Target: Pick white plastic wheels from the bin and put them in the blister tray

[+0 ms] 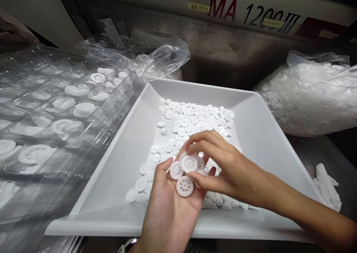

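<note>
My left hand (167, 212) lies palm up over the front of a large white tray (117, 178), cupping several small white spoked plastic wheels (184, 186). My right hand (223, 167) reaches in from the right, and its fingertips pinch the wheels stacked on the left fingers. Many more loose white wheels (195, 119) lie scattered across the tray floor beneath and beyond both hands.
To the left stands a stack of clear blister trays (50, 126) with white wheels seated in their pockets, partly under a clear plastic bag (156, 55). A full bag of white wheels (309, 93) sits at the right. White gloves (327, 186) lie at the right edge. A machine panel runs behind.
</note>
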`<state>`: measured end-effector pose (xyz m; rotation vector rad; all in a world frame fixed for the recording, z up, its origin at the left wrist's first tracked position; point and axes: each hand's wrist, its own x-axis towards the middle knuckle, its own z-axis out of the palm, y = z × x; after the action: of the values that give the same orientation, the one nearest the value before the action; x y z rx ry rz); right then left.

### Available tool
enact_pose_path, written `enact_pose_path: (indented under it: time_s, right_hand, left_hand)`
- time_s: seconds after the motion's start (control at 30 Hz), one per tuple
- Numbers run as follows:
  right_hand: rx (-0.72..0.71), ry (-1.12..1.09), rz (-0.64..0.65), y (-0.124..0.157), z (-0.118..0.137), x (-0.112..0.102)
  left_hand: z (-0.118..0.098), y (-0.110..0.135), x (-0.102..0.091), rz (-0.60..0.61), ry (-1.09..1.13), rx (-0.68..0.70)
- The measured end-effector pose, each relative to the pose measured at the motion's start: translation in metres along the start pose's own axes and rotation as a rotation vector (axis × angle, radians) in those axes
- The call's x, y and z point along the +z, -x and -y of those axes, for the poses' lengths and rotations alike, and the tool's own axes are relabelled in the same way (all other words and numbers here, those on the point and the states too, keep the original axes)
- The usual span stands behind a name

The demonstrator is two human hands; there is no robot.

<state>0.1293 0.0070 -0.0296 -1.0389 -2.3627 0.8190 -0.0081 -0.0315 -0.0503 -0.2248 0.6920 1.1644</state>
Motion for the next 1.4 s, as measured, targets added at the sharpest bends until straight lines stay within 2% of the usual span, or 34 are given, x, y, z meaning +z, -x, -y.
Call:
enact_pose_path:
  time_s: [0.17, 0.5, 0.7, 0.9, 1.03, 1.23, 1.4]
  right_hand:
    - [-0.011, -0.002, -0.136, -0.002, -0.002, -0.001]
    - [0.105, -0.089, -0.043, 0.000, -0.006, -0.004]
    - [0.256, -0.203, 0.056, 0.000, -0.002, -0.007]
    - [0.274, -0.285, 0.019, 0.000, -0.004, -0.009]
    - [0.245, -0.234, -0.026, 0.000, -0.006, -0.013]
    - [0.218, -0.087, -0.105, 0.001, -0.005, -0.021]
    - [0.175, -0.004, -0.099, 0.003, -0.003, -0.025]
  left_hand:
    - [0.000, -0.001, 0.000, 0.013, 0.029, -0.020]
    - [-0.001, 0.000, -0.001, 0.145, 0.010, -0.101]
    - [-0.001, 0.007, 0.003, 0.181, -0.044, -0.128]
    - [-0.001, 0.010, 0.001, 0.208, -0.046, -0.110]
    - [-0.001, 0.013, 0.002, 0.122, -0.086, -0.089]
    - [0.000, 0.015, 0.001, 0.062, -0.054, -0.048]
    - [-0.003, 0.014, -0.004, 0.149, 0.002, -0.079]
